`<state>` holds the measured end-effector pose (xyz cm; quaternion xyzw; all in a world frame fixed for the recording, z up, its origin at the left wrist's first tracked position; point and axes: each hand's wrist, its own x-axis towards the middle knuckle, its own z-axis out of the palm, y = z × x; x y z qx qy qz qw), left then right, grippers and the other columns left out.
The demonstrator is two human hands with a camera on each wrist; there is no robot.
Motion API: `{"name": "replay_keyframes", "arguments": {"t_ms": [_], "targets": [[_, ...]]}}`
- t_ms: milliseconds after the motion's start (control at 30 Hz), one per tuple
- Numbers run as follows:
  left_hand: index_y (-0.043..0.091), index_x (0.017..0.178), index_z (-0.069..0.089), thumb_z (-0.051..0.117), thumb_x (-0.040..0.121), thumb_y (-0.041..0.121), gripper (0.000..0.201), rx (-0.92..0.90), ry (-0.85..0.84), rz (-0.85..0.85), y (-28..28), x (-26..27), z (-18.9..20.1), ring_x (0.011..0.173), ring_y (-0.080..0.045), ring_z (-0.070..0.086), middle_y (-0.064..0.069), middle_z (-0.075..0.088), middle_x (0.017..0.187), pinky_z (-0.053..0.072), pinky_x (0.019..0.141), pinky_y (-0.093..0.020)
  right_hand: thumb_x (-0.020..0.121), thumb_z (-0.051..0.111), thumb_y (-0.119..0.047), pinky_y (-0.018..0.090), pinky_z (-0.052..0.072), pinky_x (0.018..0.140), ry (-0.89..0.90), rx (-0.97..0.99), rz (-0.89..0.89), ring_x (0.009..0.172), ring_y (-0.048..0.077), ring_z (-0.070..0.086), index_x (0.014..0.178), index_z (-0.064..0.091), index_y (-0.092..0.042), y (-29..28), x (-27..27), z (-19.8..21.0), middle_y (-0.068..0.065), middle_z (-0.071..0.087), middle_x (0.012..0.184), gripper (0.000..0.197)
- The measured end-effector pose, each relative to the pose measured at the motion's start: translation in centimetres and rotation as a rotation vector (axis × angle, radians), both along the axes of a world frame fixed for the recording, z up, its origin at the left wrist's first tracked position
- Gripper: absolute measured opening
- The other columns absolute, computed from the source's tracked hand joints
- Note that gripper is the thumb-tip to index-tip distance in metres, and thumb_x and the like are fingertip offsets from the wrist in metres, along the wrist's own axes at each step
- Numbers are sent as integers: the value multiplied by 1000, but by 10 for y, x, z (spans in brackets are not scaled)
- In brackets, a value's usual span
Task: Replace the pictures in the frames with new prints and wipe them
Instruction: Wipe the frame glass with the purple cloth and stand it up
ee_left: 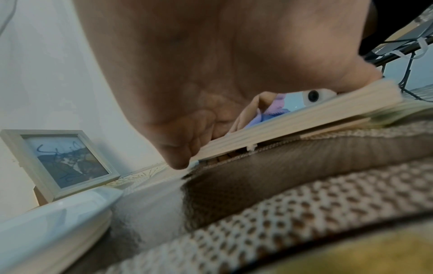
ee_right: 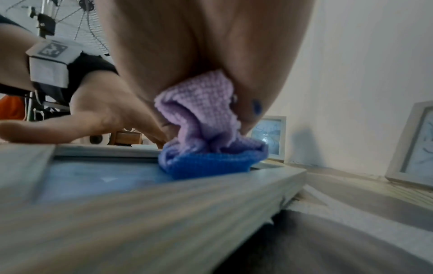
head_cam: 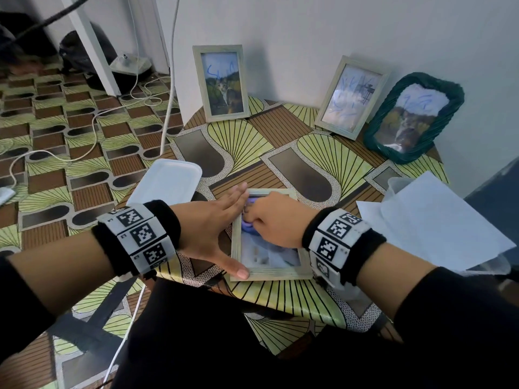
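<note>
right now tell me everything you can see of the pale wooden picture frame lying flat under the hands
The pale wooden picture frame lies flat, face up, at the near edge of the patterned table. Its rails look like light, grey-washed grained wood around a glazed, bluish, blurred print. The left hand presses its left rail with straight fingers, thumb at the near corner. The right hand pushes a bunched lilac-and-blue knitted cloth against the glass near the far end.
</note>
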<state>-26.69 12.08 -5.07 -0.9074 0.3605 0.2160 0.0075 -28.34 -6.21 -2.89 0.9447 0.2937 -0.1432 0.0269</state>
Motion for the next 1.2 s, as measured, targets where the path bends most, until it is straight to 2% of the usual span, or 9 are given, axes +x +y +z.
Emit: {"name": "replay_keyframes", "arguments": {"t_ms": [100, 167, 267, 333, 400, 667, 833, 1033, 1200], "targets": [[25, 145, -36, 40, 46, 105, 148, 7, 13, -2, 0, -1, 1, 149, -9, 12, 13, -45, 149, 21, 119, -28, 100, 37, -16, 37, 47, 90, 24, 16, 34, 95, 27, 59, 109, 67, -12, -2, -7, 2, 6, 67, 111, 31], [24, 145, -36, 41, 47, 104, 148, 11, 12, -13, 0, 0, 2, 148, -6, 10, 13, -46, 149, 18, 119, -27, 100, 36, -15, 32, 42, 89, 56, 38, 78, 85, 24, 53, 113, 66, -13, -8, -16, 4, 6, 66, 119, 34], [23, 144, -36, 44, 50, 102, 147, 11, 16, -24, 0, 1, 2, 140, 4, 2, 13, -47, 148, 11, 115, -21, 101, 35, -15, 21, 26, 72, 65, -22, 226, 73, 18, 42, 120, 63, -15, -14, -37, 7, 2, 60, 127, 34], [22, 144, -37, 44, 49, 102, 149, 7, 14, -27, 1, 1, 2, 138, 7, -9, 12, -47, 147, 7, 115, -21, 102, 32, -17, 28, 40, 85, 53, -105, 315, 95, 25, 57, 135, 53, -17, -20, -49, 1, -1, 45, 148, 39], [22, 144, -38, 44, 48, 102, 149, 8, 16, -22, 1, 1, 2, 138, 7, -16, 13, -48, 147, 5, 116, -21, 101, 34, -15, 40, 46, 99, 50, -148, 312, 123, 29, 54, 142, 46, -17, -27, -54, -4, -1, 36, 155, 43], [24, 141, -40, 47, 50, 100, 148, 31, 40, 7, 0, -1, 3, 135, 7, -21, 13, -48, 147, 4, 115, -24, 97, 40, -12, 43, 51, 90, -40, -134, 229, 113, 27, 58, 130, 49, -20, -49, -54, -10, 3, 46, 139, 35], [22, 144, -37, 49, 52, 98, 147, 20, 41, 9, 0, -2, 2, 135, 7, -22, 12, -46, 149, 2, 113, -20, 99, 43, -27, 38, 53, 78, -121, -102, 133, 104, 26, 58, 119, 49, -17, -43, -39, -17, 6, 49, 131, 24], [22, 145, -35, 52, 53, 97, 147, 17, 58, 24, -1, -1, 3, 133, 8, -13, 12, -45, 150, 3, 112, -19, 99, 43, -15, 33, 40, 74, -164, -83, 21, 109, 30, 58, 115, 56, -11, -27, -12, -16, 13, 56, 127, 21], [24, 145, -36, 51, 52, 97, 148, 17, 65, 27, -1, 0, 4, 132, 8, -8, 13, -46, 148, 5, 111, -20, 94, 52, -13, 34, 46, 81, -104, -90, -36, 106, 29, 58, 116, 58, -11, -10, -3, -10, 11, 59, 124, 23]]}}
